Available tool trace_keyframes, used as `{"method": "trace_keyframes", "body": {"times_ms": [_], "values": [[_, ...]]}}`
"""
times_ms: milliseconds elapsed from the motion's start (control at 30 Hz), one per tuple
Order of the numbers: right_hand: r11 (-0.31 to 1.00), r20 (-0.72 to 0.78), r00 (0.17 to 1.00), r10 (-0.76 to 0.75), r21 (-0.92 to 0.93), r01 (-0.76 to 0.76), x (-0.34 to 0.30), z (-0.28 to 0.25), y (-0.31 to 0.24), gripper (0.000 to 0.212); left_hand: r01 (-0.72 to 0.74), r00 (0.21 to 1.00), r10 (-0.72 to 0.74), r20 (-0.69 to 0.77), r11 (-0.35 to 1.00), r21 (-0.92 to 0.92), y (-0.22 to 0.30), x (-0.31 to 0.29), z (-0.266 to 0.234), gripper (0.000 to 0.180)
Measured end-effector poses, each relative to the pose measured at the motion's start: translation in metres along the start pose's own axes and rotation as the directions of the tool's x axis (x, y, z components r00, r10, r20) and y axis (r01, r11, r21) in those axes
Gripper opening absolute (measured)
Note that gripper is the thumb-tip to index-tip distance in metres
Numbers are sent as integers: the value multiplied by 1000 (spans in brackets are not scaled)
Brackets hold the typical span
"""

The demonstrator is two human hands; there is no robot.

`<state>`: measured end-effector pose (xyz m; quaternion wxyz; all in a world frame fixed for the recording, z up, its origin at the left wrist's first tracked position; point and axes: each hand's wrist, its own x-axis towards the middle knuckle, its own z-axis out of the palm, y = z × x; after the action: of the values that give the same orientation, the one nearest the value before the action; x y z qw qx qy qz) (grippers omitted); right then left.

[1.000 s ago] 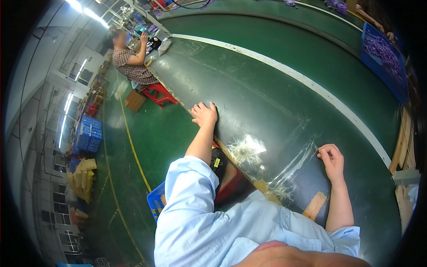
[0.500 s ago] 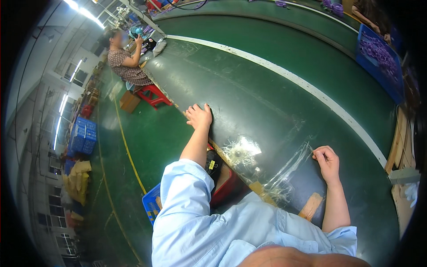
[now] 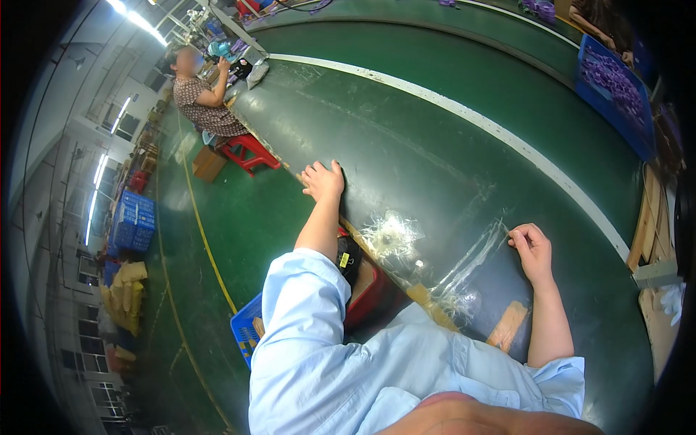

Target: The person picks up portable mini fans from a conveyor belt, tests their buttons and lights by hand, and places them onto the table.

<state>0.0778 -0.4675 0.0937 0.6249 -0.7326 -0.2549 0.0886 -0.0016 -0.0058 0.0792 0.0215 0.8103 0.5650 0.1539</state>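
My left hand (image 3: 324, 181) rests at the near edge of the dark green table (image 3: 406, 138), fingers apart and holding nothing. Over the table to the right, my right hand (image 3: 533, 252) has its fingertips pinched together beside the upper end of some clear tape strips (image 3: 475, 254). Whether a thin bit of tape sits in that pinch is too small to make out. A shiny patch of crumpled clear tape (image 3: 391, 235) is stuck to the table between my hands. Nearer my body, a brown tape piece (image 3: 507, 326) lies on a dark grey area below my right hand.
A co-worker (image 3: 203, 94) sits on a red stool (image 3: 249, 152) at the far left of the table. A blue bin (image 3: 612, 94) of purple pieces stands at the far right. Beside my left arm are a blue basket (image 3: 246, 328) and a red container (image 3: 368, 293).
The view has shifted slightly. My left hand stays on the table edge, and my right hand keeps its pinch, a little higher in the picture.
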Motion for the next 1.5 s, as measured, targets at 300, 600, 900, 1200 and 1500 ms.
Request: {"method": "trace_keyframes", "body": {"times_ms": [300, 600, 900, 1200, 1500], "values": [[1000, -7, 1000, -18, -20, 18, 1, 2, 2, 12, 16, 1000, -16, 1, 999, 31, 0, 1, -1, 56], [997, -20, 999, -41, -61, 40, 0, 1, -1, 12, 16, 1000, -16, 4, 1000, 22, 4, -2, -4, 56], [999, -6, 999, -32, -20, 32, -1, 5, 4, 15, 83, 997, -83, -5, 996, -32, -7, -7, -4, 66], [999, -52, 998, -37, 37, 39, 5, 11, -4, 15, 39, 992, -40, -119, 999, -13, -4, 12, -4, 64], [958, -66, 984, -164, -250, 143, 10, 7, 20, 21, -226, 967, 214, -135, 970, -83, -39, 34, 29, 45]]}}
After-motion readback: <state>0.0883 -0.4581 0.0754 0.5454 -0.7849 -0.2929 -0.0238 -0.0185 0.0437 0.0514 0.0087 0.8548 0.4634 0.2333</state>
